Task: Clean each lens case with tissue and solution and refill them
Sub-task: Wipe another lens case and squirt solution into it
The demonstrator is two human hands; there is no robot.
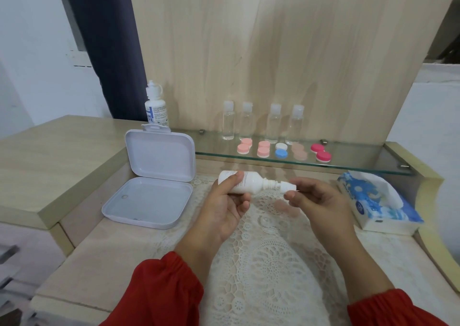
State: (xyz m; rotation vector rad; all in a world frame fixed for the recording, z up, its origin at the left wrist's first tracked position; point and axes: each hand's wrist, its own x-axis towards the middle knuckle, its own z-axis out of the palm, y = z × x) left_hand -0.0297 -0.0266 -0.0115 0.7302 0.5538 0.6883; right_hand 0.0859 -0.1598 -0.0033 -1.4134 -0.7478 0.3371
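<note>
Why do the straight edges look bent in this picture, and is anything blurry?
Head view: the wide-angle lens bows the glass shelf and the cabinet edges. The left hand and right hand holding the white bottle look fairly sharp; a pale blurred patch sits at the right border. Lighting is soft, shadows faint.

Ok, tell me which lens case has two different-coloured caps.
The middle case on the glass shelf: one white cap, one blue. The other four have matching caps, pink, peach or magenta.
</note>
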